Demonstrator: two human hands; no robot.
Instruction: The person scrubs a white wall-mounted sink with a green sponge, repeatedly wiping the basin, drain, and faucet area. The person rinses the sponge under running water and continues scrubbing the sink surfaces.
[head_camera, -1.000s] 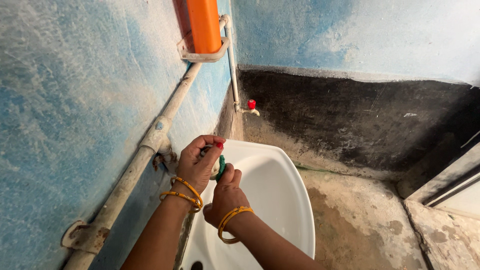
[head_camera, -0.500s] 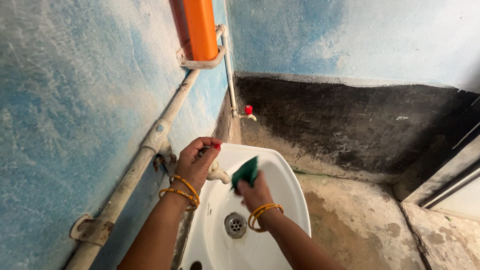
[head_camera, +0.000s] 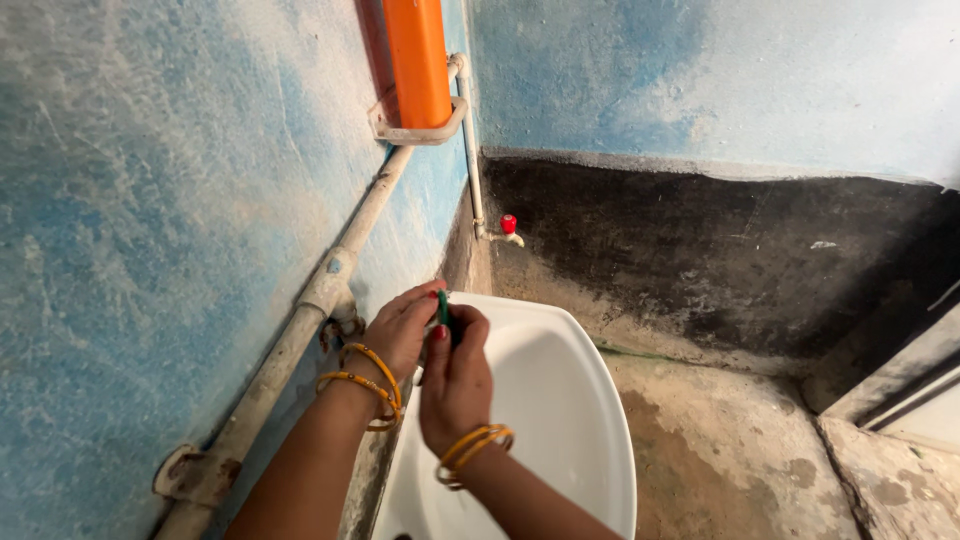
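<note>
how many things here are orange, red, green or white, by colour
orange: 1, the tube on the wall
red: 1, the tap handle
green: 1, the cloth pinched in the right hand
white: 1, the sink
total: 4

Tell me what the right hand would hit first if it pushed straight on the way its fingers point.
Probably the left hand: the right hand points up-left, pinching a green scrub pad against it. Behind lies the blue wall; depth is unclear.

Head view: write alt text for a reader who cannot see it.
Two hands, the left hand and right hand, meet over the back edge of a white basin, the right pinching a green scrub pad. An orange container hangs on the blue wall above.
</note>
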